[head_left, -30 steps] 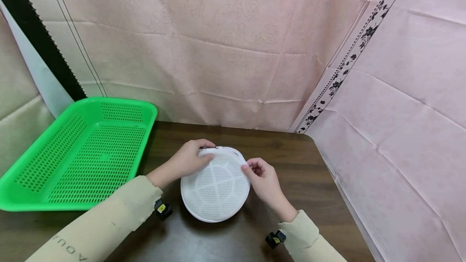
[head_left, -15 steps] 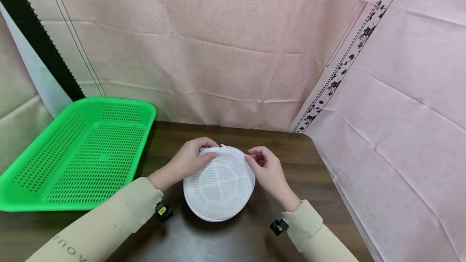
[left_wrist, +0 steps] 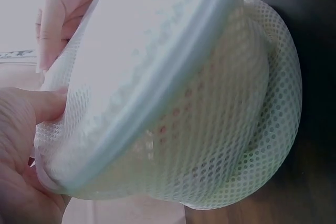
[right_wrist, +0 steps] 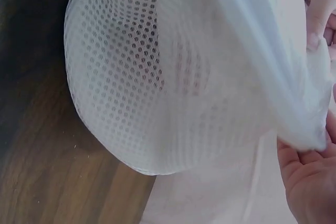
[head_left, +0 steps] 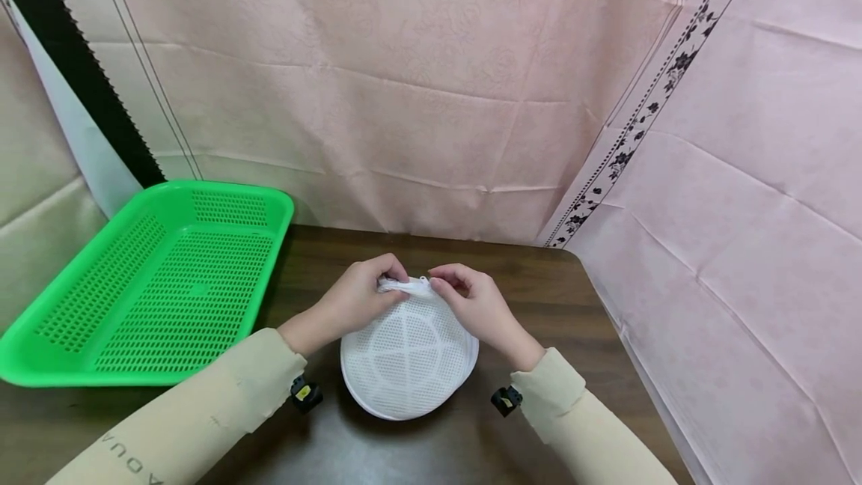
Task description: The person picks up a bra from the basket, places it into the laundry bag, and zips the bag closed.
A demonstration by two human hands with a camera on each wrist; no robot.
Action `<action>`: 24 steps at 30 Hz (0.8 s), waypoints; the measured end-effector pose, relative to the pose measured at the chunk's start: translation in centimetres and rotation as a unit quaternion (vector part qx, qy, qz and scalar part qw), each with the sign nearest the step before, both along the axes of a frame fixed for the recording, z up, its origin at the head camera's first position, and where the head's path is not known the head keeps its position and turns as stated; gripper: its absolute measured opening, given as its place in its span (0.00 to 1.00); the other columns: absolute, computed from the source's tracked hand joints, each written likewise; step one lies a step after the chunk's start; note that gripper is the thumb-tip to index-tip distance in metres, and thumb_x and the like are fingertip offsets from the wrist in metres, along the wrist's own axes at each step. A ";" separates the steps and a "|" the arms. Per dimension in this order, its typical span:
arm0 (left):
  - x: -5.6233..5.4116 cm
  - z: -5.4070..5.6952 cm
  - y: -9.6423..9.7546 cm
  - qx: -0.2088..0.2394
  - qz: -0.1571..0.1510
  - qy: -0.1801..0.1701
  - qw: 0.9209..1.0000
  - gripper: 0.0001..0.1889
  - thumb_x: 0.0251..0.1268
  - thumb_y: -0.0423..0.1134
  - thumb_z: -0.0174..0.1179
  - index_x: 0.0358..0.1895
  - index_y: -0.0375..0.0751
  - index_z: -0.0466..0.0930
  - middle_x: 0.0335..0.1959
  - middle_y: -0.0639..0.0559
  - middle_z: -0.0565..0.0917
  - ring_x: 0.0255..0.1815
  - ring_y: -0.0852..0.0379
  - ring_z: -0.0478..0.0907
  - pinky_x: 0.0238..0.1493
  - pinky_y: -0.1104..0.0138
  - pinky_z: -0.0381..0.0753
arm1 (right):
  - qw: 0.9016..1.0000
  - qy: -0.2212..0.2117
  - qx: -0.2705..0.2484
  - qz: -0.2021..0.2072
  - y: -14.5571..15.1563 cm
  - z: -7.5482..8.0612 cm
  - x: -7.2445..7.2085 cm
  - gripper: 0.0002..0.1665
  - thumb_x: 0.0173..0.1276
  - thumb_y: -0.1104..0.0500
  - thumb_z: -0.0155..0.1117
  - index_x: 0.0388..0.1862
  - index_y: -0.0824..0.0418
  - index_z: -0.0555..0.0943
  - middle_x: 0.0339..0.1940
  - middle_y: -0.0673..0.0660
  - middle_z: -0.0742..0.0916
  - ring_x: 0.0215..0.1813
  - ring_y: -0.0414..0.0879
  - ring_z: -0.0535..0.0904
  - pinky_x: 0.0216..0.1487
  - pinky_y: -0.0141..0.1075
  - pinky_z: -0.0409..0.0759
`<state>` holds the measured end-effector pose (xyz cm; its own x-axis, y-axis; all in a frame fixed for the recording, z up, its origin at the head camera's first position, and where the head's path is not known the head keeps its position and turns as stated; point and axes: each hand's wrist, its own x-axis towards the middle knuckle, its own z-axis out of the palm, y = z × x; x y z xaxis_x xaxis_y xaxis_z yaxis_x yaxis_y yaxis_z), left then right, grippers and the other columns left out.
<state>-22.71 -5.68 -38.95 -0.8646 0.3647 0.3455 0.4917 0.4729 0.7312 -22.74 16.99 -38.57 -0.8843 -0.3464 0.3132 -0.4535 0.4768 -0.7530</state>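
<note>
A round white mesh laundry bag [head_left: 406, 365] stands tilted over the brown table, its zipped rim uppermost. My left hand [head_left: 360, 292] grips the bunched top edge, thumb on the near face and fingers behind. Close beside it, my right hand [head_left: 480, 305] pinches the rim near the small white zip pull [head_left: 423, 280] between thumb and forefinger. In the left wrist view, the left thumb [left_wrist: 50, 104] presses into the mesh. In the right wrist view, the right hand [right_wrist: 310, 184] is at the rim's corner. The bag's far side is hidden in the head view.
A green perforated plastic basket [head_left: 272, 264] stands on the left of the wooden table [head_left: 539, 283]. Pale patterned cloth [head_left: 431, 111] hangs behind the table and along its right side. Small black cameras sit at both wrists.
My right hand has moved left along the rim, from the bag's right side to the top beside my left hand. The top edge is now bunched between the hands.
</note>
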 end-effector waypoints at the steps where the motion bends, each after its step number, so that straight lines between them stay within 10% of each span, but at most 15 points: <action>1: -0.1 0.0 0.0 -0.002 0.001 0.001 1.000 0.11 0.56 0.33 0.70 0.37 0.50 0.78 0.35 0.58 0.82 0.36 0.58 0.77 0.40 0.62 0.78 | 1.000 -0.001 -0.004 0.002 -0.2 0.0 0.0 0.14 0.67 0.53 0.66 0.49 0.57 0.83 0.39 0.48 0.86 0.39 0.42 0.81 0.42 0.37 0.80; 14: -0.6 -0.2 0.2 -0.005 -0.003 -0.010 1.000 0.11 0.57 0.35 0.71 0.37 0.51 0.78 0.35 0.60 0.81 0.35 0.59 0.77 0.39 0.65 0.78 | 0.999 -0.010 -0.020 0.023 -2.0 3.1 1.7 0.14 0.68 0.68 0.62 0.52 0.66 0.80 0.38 0.61 0.84 0.40 0.52 0.79 0.42 0.42 0.79; 24: -0.6 -0.2 -0.1 -0.006 0.003 -0.009 1.000 0.10 0.56 0.38 0.72 0.34 0.49 0.77 0.34 0.58 0.82 0.33 0.59 0.77 0.36 0.64 0.77 | 1.000 0.015 -0.009 0.024 -1.1 0.3 -0.4 0.06 0.66 0.63 0.66 0.40 0.55 0.86 0.38 0.46 0.85 0.41 0.41 0.80 0.43 0.40 0.80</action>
<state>-23.36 -5.82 -39.14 -0.8728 0.3635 0.3256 0.4757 0.4851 0.7337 -23.13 15.91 -38.26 -0.8567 -0.3827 0.3459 -0.4982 0.4400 -0.7471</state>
